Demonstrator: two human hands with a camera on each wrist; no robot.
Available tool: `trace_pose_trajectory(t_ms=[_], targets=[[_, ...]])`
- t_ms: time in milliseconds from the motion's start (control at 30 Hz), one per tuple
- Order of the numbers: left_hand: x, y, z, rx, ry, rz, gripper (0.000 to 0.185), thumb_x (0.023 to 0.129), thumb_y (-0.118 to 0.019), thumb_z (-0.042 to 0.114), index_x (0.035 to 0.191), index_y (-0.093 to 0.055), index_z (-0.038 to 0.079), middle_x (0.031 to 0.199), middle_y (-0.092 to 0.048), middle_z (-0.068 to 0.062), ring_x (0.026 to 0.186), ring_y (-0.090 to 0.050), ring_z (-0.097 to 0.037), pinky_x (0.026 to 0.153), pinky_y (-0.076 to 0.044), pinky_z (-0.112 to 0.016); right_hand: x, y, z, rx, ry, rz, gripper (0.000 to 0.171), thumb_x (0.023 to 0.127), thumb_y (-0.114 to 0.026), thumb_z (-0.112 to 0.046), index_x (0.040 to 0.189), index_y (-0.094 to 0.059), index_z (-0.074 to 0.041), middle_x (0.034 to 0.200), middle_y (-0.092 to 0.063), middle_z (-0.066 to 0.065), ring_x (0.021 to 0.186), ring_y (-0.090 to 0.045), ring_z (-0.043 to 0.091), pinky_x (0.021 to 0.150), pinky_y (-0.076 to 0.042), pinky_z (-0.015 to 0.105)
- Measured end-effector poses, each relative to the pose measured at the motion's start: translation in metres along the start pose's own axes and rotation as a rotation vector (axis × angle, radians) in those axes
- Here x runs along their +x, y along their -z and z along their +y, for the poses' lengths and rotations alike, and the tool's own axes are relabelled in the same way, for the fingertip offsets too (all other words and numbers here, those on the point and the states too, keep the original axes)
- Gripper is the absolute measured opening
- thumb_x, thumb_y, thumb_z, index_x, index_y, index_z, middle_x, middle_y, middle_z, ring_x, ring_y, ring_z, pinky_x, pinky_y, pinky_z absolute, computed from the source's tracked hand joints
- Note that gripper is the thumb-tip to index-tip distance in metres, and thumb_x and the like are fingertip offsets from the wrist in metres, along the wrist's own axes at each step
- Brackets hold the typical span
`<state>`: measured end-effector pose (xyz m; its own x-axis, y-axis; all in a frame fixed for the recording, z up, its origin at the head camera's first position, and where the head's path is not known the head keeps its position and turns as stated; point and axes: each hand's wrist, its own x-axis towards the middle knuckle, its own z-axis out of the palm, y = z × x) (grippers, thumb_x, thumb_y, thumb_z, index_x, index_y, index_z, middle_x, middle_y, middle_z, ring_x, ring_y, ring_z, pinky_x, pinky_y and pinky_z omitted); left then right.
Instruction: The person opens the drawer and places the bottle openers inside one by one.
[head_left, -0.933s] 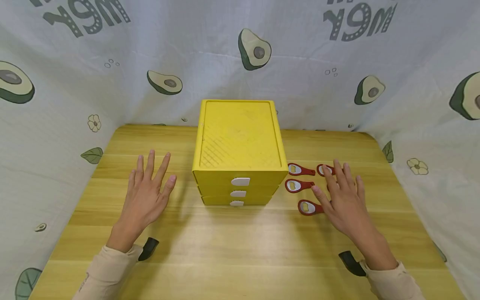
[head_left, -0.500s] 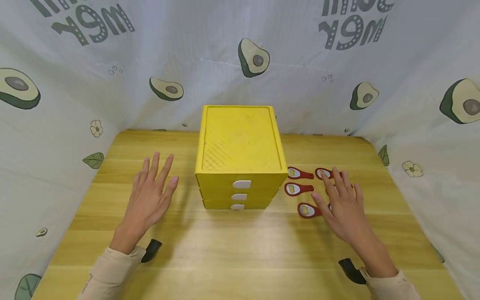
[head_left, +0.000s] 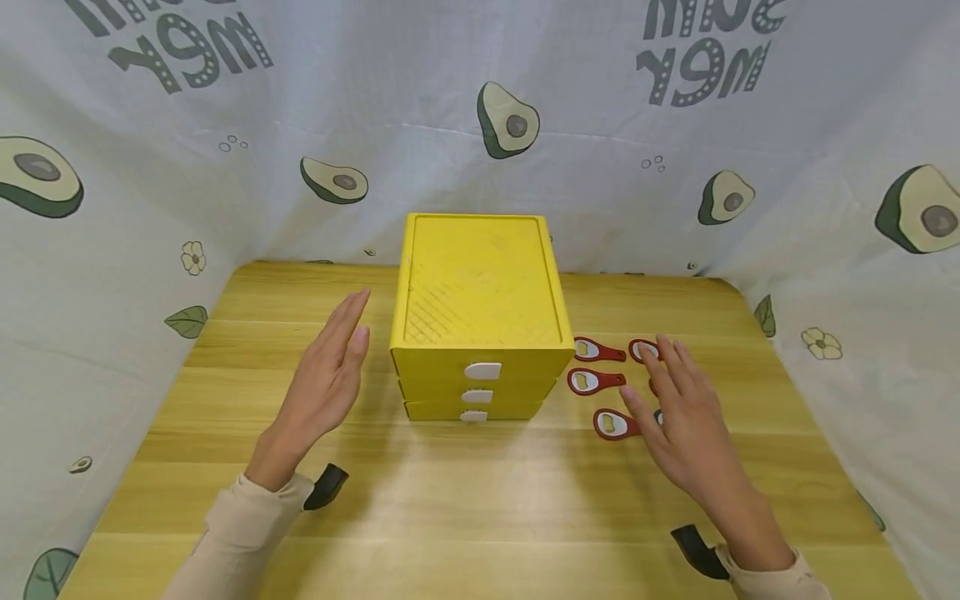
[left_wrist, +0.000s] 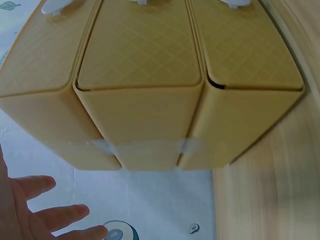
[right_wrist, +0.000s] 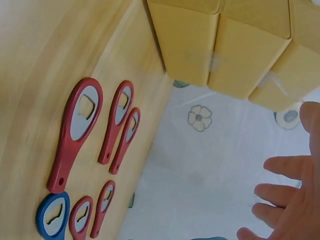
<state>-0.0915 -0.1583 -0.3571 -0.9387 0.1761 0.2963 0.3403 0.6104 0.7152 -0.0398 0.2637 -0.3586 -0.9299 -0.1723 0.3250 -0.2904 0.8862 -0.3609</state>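
A yellow drawer unit [head_left: 483, 283] with three drawers stands at the back middle, each drawer front bearing a white tab handle [head_left: 483, 371]. To its left my left hand [head_left: 318, 375] is held with straight fingers, palm turned toward the unit, holding nothing. My right hand [head_left: 690, 425] hangs with spread fingers over the bottle openers right of the unit, its grip empty. Several red bottle openers [right_wrist: 63, 150] and a blue bottle opener [right_wrist: 53, 215] lie flat on the table, best seen in the right wrist view; in the head view my right hand covers some of them.
The wooden table [head_left: 480, 517] carries all of this. A white curtain [head_left: 420, 100] printed with avocados hangs behind it and along both sides. Clear tape [left_wrist: 135, 146] runs across the side of the drawer unit.
My left hand has turned from palm down to edge-on and shifted right toward the drawer unit, its fingers drawn together. My right hand stays nearly in place. The head view tilted slightly upward.
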Motion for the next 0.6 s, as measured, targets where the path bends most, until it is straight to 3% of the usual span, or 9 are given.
trace_pose_trajectory(t_ms=[233,300,400,467,533,600], targets=[[0.008,-0.004,0.011,-0.082,-0.038,0.03,0.051,0.111,-0.029,0.034,0.16,-0.027,0.02,0.163,-0.031,-0.004,0.15,-0.03,-0.026,0.12,-0.026,-0.052,0.001,0.002,-0.008,0.025,-0.008,-0.014,0.06,0.104,-0.055,-0.032,0.154,-0.037,-0.004,0.162,-0.025,0.024,0.152,-0.016,0.044,0.113,-0.019,0.071],[0.009,-0.004,0.013,-0.099,-0.035,0.041,0.05,0.111,-0.029,0.034,0.159,-0.029,0.021,0.15,-0.049,-0.011,0.146,-0.037,-0.026,0.119,-0.028,-0.051,0.001,0.001,-0.009,0.022,-0.006,-0.017,0.061,0.104,-0.055,-0.031,0.155,-0.036,-0.005,0.162,-0.026,0.023,0.151,-0.019,0.045,0.112,-0.023,0.07],[0.01,-0.005,0.015,-0.125,-0.032,0.053,0.049,0.111,-0.031,0.034,0.158,-0.031,0.022,0.146,-0.053,-0.012,0.142,-0.044,-0.027,0.116,-0.033,-0.052,0.001,0.0,-0.012,0.013,0.004,-0.012,0.061,0.104,-0.055,-0.031,0.155,-0.035,-0.005,0.161,-0.028,0.022,0.149,-0.024,0.046,0.112,-0.026,0.067],[0.011,-0.005,0.017,-0.144,-0.028,0.053,0.049,0.111,-0.032,0.035,0.158,-0.033,0.023,0.144,-0.055,-0.013,0.138,-0.049,-0.027,0.111,-0.039,-0.054,0.001,0.0,-0.014,0.009,0.013,0.003,0.06,0.104,-0.055,-0.03,0.155,-0.036,-0.005,0.159,-0.032,0.022,0.147,-0.027,0.045,0.111,-0.029,0.067],[0.012,-0.006,0.019,-0.156,-0.024,0.05,0.049,0.11,-0.033,0.036,0.158,-0.034,0.023,0.156,-0.043,-0.007,0.137,-0.051,-0.028,0.106,-0.043,-0.055,0.002,-0.001,-0.016,0.012,0.019,0.017,0.06,0.103,-0.056,-0.029,0.154,-0.037,-0.005,0.157,-0.035,0.021,0.145,-0.03,0.044,0.108,-0.031,0.066],[0.013,-0.007,0.02,-0.17,-0.02,0.044,0.049,0.11,-0.035,0.037,0.157,-0.034,0.024,0.156,-0.044,-0.007,0.132,-0.056,-0.03,0.1,-0.047,-0.056,0.002,-0.001,-0.019,0.021,0.018,0.024,0.059,0.103,-0.057,-0.028,0.154,-0.037,-0.005,0.156,-0.037,0.021,0.142,-0.033,0.044,0.105,-0.034,0.067]])
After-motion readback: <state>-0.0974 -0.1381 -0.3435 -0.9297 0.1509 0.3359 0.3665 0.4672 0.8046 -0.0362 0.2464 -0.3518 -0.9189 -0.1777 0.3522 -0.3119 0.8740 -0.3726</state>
